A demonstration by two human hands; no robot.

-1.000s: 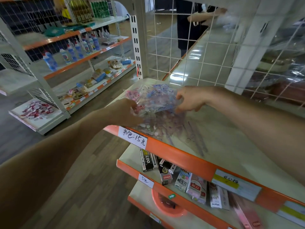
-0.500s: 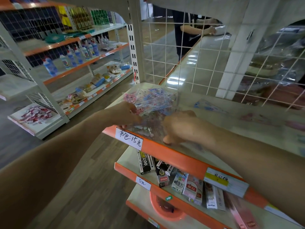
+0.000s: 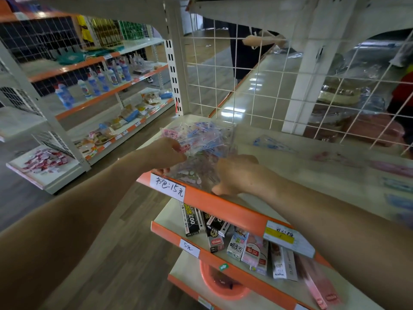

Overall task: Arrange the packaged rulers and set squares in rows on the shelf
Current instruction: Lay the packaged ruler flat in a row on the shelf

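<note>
Left hand point(image 3: 165, 153) pinches packets point(image 3: 201, 139); right hand point(image 3: 234, 175) perhaps presses.

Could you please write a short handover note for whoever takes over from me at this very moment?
Left hand: pinches the left edge of the upper stack of packets.
Right hand: rests on the lower pile near the front edge of the shelf; its fingers are hidden.
Things: both piles sit at the shelf's left end; loose packets lie scattered to the right.
Done: no tidy row visible yet.
Left: lay the piles and loose packets out in rows.
</note>
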